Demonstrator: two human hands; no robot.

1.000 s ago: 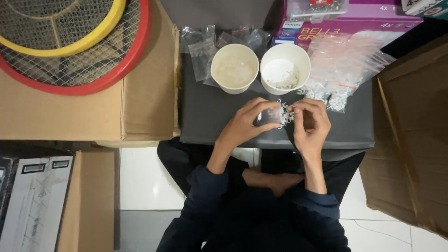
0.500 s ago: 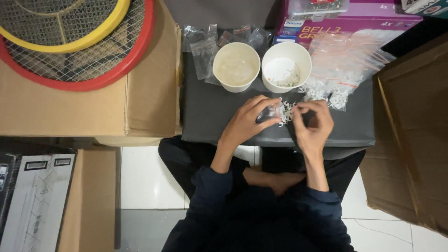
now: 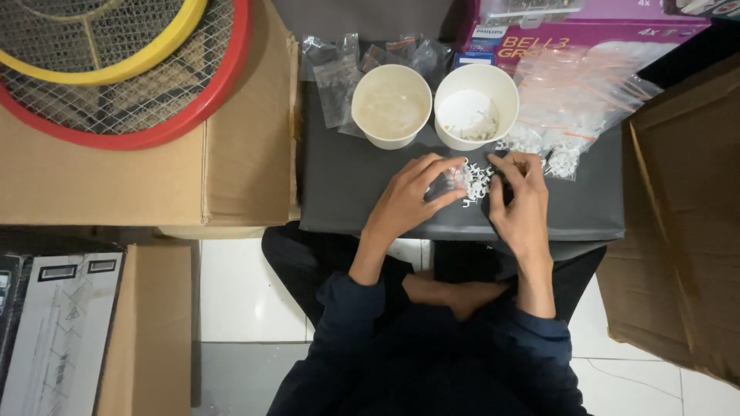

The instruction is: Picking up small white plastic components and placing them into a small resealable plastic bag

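- Head view, looking straight down: a seated person in dark sleeves works over a dark grey pad (image 3: 347,185) laid across the lap.
- Left hand (image 3: 408,202) curls its fingers and thumb around a small clear plastic bag (image 3: 445,186), pinching it near the mouth.
- Right hand (image 3: 520,202), at 3 o'clock from the left, bends its fingertips down onto a loose heap of small white clips (image 3: 475,180); whether a clip is pinched between them cannot be told.
- That heap of clips lies on the pad between the two hands, touching both.
- At 12 o'clock from the hands stand two white paper cups side by side: the left cup (image 3: 391,105) holds a pale mass, the right cup (image 3: 476,105) a few small pieces.
- At 1 o'clock from the right hand lies a larger clear bag with an orange seal strip (image 3: 574,108), holding more white clips.
- Small empty clear bags (image 3: 333,77) lie at 11 o'clock, behind the cups.
- A cardboard box (image 3: 146,181) at 9 o'clock carries a red and yellow mesh racket (image 3: 116,85).
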